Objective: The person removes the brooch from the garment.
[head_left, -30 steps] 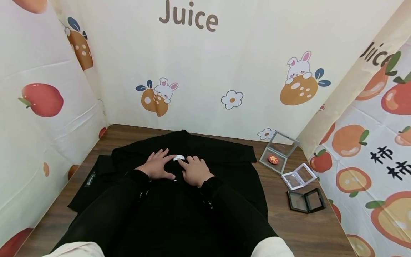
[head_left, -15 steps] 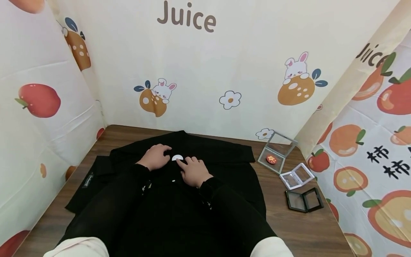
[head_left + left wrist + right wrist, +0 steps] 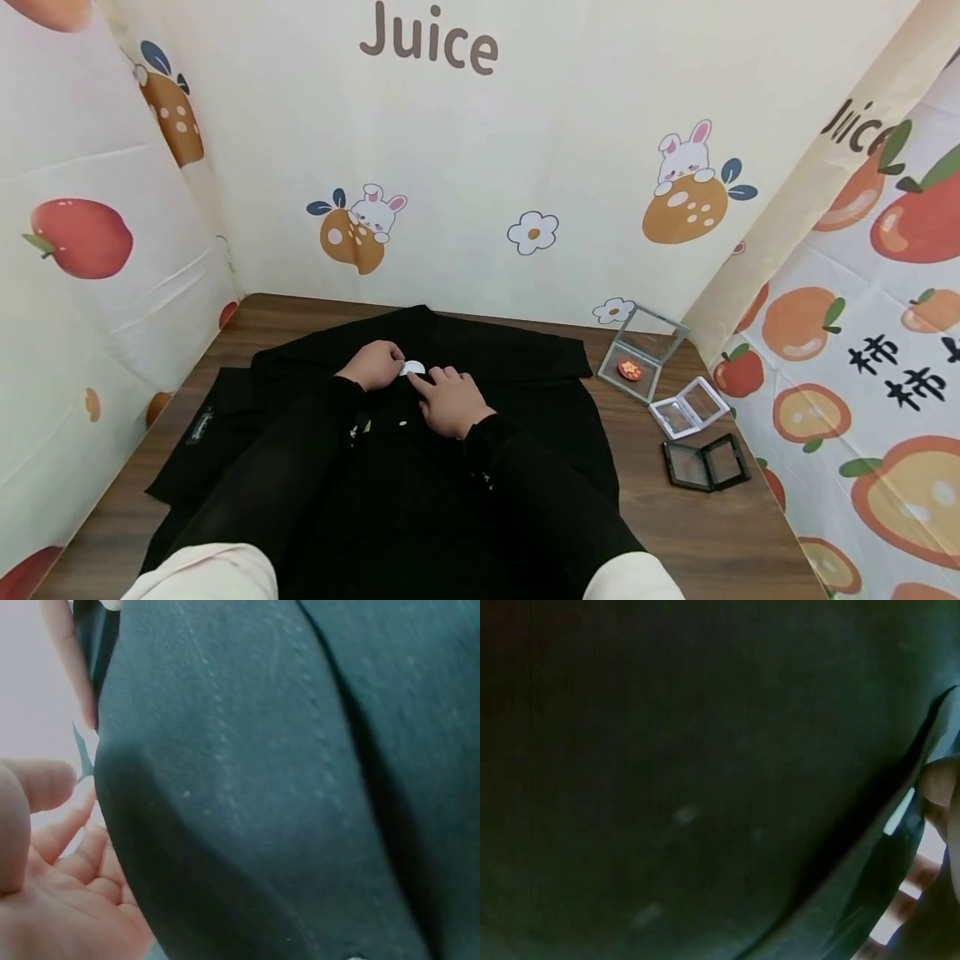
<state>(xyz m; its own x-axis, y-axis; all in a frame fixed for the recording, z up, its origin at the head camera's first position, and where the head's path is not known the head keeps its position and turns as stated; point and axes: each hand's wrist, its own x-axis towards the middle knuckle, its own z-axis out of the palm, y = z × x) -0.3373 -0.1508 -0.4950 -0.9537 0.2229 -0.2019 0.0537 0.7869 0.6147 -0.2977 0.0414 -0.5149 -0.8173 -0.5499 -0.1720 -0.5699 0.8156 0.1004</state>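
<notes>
A black shirt (image 3: 480,467) lies spread out, a small white button (image 3: 402,423) on its front. A half-round white piece (image 3: 412,367) shows at a fold of its cloth. My left hand (image 3: 375,365), its fingers curled, pinches the cloth at the white piece's left end. From the right, my right hand (image 3: 454,402) grips the cloth, index finger at the white piece's lower edge. In the left wrist view the left thumb (image 3: 49,784) is by the cloth edge. The right wrist view has the right thumb (image 3: 939,781) on the cloth edge beside a white strip (image 3: 898,811).
At the right of the wooden table (image 3: 645,517) stand a grey frame case (image 3: 637,367) holding a round red item (image 3: 629,369), a white frame case (image 3: 688,408) and a black frame case (image 3: 705,464). Printed curtains (image 3: 465,167) close off the back and sides.
My left hand has gone from spread fingers to curled ones and moved in towards the white piece. The right hand stays in place on the shirt. The head view has shifted slightly.
</notes>
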